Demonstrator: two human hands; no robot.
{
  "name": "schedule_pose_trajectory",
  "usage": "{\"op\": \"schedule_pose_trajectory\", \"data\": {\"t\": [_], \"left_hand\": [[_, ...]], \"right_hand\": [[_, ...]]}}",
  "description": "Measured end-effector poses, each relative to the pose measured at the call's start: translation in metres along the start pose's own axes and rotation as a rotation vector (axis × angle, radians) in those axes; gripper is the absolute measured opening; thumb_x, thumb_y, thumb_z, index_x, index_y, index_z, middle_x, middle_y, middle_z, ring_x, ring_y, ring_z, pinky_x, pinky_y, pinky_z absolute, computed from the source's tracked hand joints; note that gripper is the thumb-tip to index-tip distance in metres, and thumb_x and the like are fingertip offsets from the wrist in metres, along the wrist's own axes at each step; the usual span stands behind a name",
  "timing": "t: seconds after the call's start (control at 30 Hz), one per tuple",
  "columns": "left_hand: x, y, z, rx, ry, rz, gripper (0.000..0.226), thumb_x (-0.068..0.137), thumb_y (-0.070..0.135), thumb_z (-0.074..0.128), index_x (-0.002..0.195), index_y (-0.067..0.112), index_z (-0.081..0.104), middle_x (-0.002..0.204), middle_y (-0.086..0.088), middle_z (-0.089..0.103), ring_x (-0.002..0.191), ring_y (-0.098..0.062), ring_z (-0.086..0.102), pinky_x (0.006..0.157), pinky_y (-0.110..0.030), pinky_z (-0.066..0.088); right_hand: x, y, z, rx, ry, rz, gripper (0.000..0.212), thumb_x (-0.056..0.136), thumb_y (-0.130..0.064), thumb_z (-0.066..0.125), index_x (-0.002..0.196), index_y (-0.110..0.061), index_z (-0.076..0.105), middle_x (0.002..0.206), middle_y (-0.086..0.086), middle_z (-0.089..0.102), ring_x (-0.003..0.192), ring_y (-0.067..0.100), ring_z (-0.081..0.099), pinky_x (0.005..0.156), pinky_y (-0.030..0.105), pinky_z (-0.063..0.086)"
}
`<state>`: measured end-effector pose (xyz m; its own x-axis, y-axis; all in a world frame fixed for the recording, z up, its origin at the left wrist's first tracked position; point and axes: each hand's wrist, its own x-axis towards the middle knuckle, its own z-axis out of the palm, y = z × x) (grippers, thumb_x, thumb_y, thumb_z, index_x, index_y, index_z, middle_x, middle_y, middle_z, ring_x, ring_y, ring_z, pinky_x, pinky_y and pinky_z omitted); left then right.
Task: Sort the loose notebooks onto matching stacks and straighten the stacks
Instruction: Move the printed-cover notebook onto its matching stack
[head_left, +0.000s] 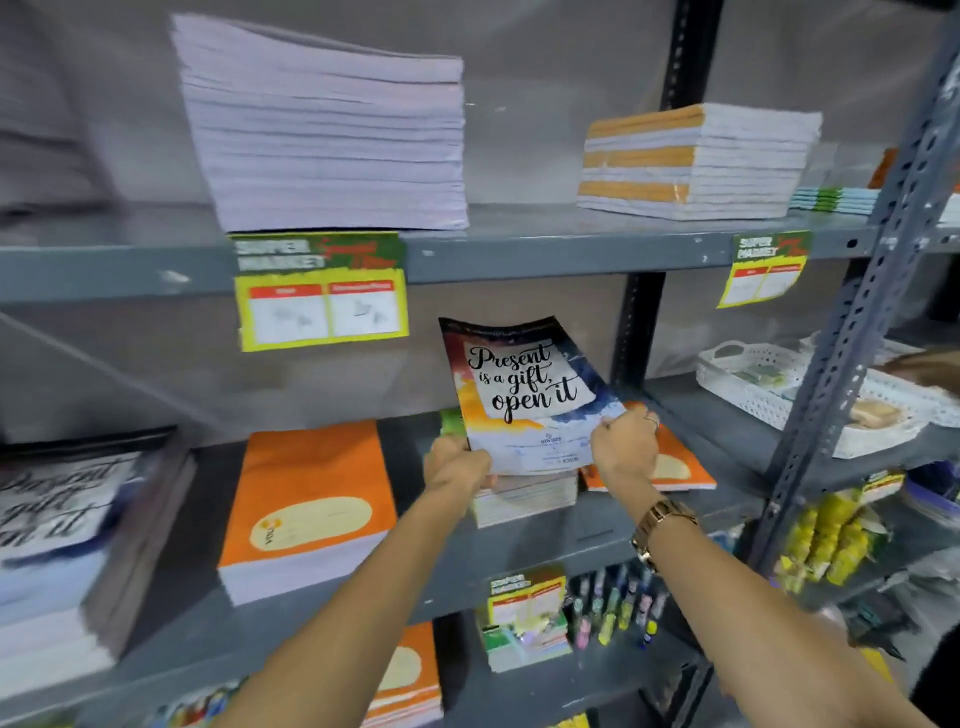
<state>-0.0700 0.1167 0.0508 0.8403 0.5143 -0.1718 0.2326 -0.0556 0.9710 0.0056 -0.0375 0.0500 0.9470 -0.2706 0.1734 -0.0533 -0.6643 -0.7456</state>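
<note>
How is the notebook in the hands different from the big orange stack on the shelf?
The held notebook is one thin book, tilted up; the orange stack is many books lying flat. The held notebook's cover is dark blue, orange and white with the words "Present is a gift, open it"; the orange stack's top cover is plain orange with a pale label. Both are at the middle shelf.

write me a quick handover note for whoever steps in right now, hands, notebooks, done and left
Left hand and right hand each grip a lower corner of the "Present is a gift" notebook, tilted up above a small stack on the middle shelf.
Matching stack sits far left; orange stack between.
Done: notebook picked up.
Left: carry it to the matching stack, then straighten the stacks.
</note>
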Motion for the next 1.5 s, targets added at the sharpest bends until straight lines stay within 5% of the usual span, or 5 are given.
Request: {"op": "schedule_pose_trajectory", "data": {"t": [0.43, 0.7, 0.97, 1.3, 1.5], "left_hand": [[-0.03, -0.04, -0.235, 0.102, 0.442, 0.009, 0.022, 0.071, 0.0, 0.05, 0.054, 0.014, 0.044, 0.079, -0.016, 0.058, 0.085, -0.036, 0.065, 0.083, -0.046, 0.057], [-0.044, -0.071, -0.367, 0.229, 0.674, -0.013, 0.037, 0.078, -0.011, 0.043, 0.052, 0.012, 0.03, 0.054, -0.005, 0.035, 0.053, -0.023, 0.034, 0.056, -0.031, 0.031], [-0.046, -0.098, -0.452, 0.395, 0.7, 0.021, 0.046, 0.074, -0.016, 0.04, 0.052, 0.017, 0.017, 0.053, -0.001, 0.017, 0.049, -0.018, 0.011, 0.051, -0.027, 0.009], [-0.03, -0.13, -0.469, 0.546, 0.693, -0.072, 0.039, 0.08, -0.009, 0.043, 0.047, 0.007, 0.032, 0.05, -0.011, 0.036, 0.054, -0.029, 0.038, 0.05, -0.03, 0.03], [-0.036, -0.127, -0.455, 0.559, 0.785, -0.138, 0.021, 0.087, 0.0, 0.043, 0.09, -0.009, 0.061, 0.117, -0.031, 0.051, 0.073, -0.036, 0.047, 0.065, -0.038, 0.04]], "right_hand": [[-0.175, -0.134, 0.094, 0.123, -0.279, -0.149, 0.04, 0.095, -0.016, 0.051, 0.125, 0.009, 0.043, 0.135, 0.025, 0.046, 0.122, 0.036, 0.047, 0.093, 0.037, 0.044], [-0.27, -0.203, 0.153, 0.184, -0.588, -0.175, 0.042, 0.094, -0.023, 0.054, 0.124, 0.005, 0.047, 0.132, 0.022, 0.054, 0.121, 0.035, 0.053, 0.093, 0.036, 0.046], [-0.333, -0.232, 0.197, 0.293, -0.811, -0.107, 0.043, 0.094, -0.021, 0.053, 0.126, 0.006, 0.043, 0.109, 0.02, 0.065, 0.051, 0.021, 0.056, 0.056, 0.03, 0.05], [-0.342, -0.222, 0.211, 0.293, -0.878, -0.073, 0.045, 0.083, -0.009, 0.07, 0.118, 0.008, 0.048, 0.095, 0.017, 0.065, 0.067, 0.032, 0.072, 0.069, 0.041, 0.061], [-0.328, -0.223, 0.208, 0.06, -0.884, -0.259, 0.042, 0.084, -0.024, 0.07, 0.111, 0.005, 0.057, 0.078, 0.01, 0.064, 0.054, 0.017, 0.057, 0.071, 0.033, 0.057]]}}
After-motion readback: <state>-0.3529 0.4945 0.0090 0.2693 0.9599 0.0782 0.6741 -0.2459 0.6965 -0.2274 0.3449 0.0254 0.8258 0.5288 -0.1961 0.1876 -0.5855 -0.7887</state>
